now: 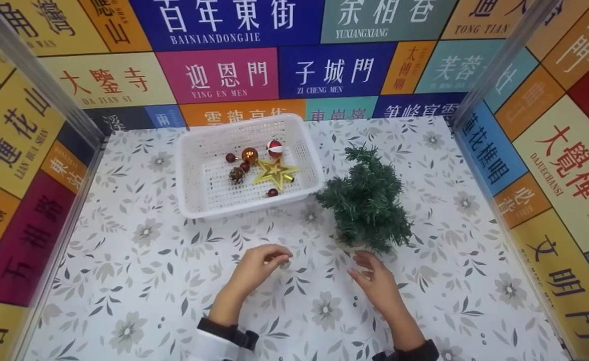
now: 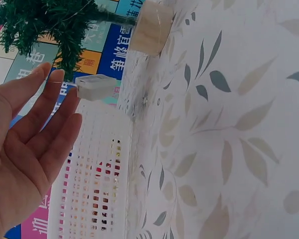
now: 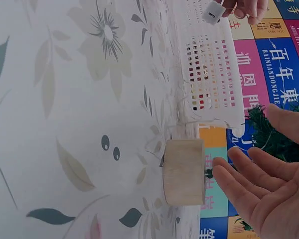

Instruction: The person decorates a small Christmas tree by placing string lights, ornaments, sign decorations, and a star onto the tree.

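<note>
My left hand (image 1: 259, 265) pinches a thin wire between thumb and fingertips, in front of the basket. A small white battery box (image 2: 95, 88) hangs on this wire, just beyond the fingertips in the left wrist view; the right wrist view shows the same white box (image 3: 213, 12). The little green artificial Christmas tree (image 1: 370, 195) stands upright on a round wooden base (image 3: 184, 172). Close to its near side is my right hand (image 1: 377, 286), fingers loosely bent and apart, with nothing gripped. Thin wire runs between the battery box and the tree; its exact course is hard to see.
Left of the tree is a white plastic basket (image 1: 249, 210). It holds a gold star (image 1: 274, 173), a striped red and white ball (image 1: 274, 147), an orange ball (image 1: 250, 155), a pine cone (image 1: 236, 174) and small dark red balls. Colourful printed panels wall the table in.
</note>
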The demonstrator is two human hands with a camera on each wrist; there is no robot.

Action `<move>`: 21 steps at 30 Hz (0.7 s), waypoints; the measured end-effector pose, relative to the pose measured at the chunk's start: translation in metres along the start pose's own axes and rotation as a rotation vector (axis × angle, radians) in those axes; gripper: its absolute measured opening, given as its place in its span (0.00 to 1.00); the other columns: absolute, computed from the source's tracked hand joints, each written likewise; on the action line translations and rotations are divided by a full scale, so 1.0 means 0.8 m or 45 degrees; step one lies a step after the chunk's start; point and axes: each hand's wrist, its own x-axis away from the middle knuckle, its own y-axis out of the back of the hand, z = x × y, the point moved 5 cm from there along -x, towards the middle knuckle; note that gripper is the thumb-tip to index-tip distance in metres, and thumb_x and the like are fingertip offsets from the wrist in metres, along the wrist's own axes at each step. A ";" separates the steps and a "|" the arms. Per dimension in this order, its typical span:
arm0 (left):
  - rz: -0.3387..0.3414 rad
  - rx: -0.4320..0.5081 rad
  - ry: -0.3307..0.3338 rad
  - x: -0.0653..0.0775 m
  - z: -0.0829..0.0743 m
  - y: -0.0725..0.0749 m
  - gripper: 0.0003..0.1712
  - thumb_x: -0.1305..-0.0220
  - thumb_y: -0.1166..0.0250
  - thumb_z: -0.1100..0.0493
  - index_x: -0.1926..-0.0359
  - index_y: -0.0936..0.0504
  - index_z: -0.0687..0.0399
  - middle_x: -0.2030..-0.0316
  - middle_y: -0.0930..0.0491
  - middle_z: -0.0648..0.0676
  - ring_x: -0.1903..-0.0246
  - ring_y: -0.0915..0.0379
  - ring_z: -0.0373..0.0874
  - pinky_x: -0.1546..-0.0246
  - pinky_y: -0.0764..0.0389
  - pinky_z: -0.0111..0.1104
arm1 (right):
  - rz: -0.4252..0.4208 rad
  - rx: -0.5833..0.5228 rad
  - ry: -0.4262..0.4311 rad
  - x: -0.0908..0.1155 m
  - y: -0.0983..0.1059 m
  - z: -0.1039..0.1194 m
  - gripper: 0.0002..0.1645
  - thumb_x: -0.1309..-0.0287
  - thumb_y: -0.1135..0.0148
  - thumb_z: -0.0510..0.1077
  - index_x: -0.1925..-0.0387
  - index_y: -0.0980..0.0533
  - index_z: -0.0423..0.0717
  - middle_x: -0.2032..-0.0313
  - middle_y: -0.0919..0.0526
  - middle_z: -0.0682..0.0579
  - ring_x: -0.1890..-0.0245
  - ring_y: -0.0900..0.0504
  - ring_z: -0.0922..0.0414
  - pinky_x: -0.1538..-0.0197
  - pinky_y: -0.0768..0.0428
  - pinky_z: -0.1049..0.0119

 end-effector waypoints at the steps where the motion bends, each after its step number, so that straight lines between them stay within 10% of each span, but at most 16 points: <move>1: 0.022 0.005 0.006 0.003 0.002 0.003 0.09 0.38 0.40 0.54 0.61 0.16 0.50 0.65 0.18 0.45 0.65 0.23 0.36 0.59 0.23 0.31 | -0.015 0.009 -0.008 0.000 -0.001 -0.001 0.27 0.44 0.37 0.43 0.45 0.32 0.35 0.52 0.23 0.39 0.49 0.25 0.44 0.49 0.26 0.51; 7: 0.048 -0.036 0.084 0.015 0.016 0.021 0.08 0.39 0.39 0.54 0.62 0.16 0.49 0.66 0.18 0.44 0.66 0.23 0.36 0.61 0.23 0.32 | -0.086 0.052 -0.060 0.001 -0.001 -0.007 0.28 0.45 0.36 0.41 0.45 0.33 0.34 0.52 0.25 0.36 0.49 0.26 0.42 0.49 0.26 0.50; 14: 0.114 -0.043 0.040 0.018 0.016 0.015 0.09 0.38 0.39 0.54 0.63 0.16 0.50 0.68 0.18 0.44 0.67 0.23 0.38 0.61 0.23 0.33 | 0.089 0.060 -0.011 -0.004 -0.024 -0.003 0.38 0.46 0.35 0.47 0.38 0.37 0.36 0.42 0.32 0.35 0.43 0.31 0.41 0.44 0.31 0.50; 21: 0.112 0.016 0.072 0.020 0.022 0.014 0.08 0.37 0.40 0.56 0.62 0.16 0.52 0.66 0.18 0.46 0.66 0.22 0.38 0.59 0.23 0.33 | 0.098 0.001 0.076 -0.007 -0.037 0.010 0.15 0.42 0.40 0.48 0.56 0.22 0.46 0.60 0.17 0.52 0.56 0.21 0.52 0.49 0.25 0.56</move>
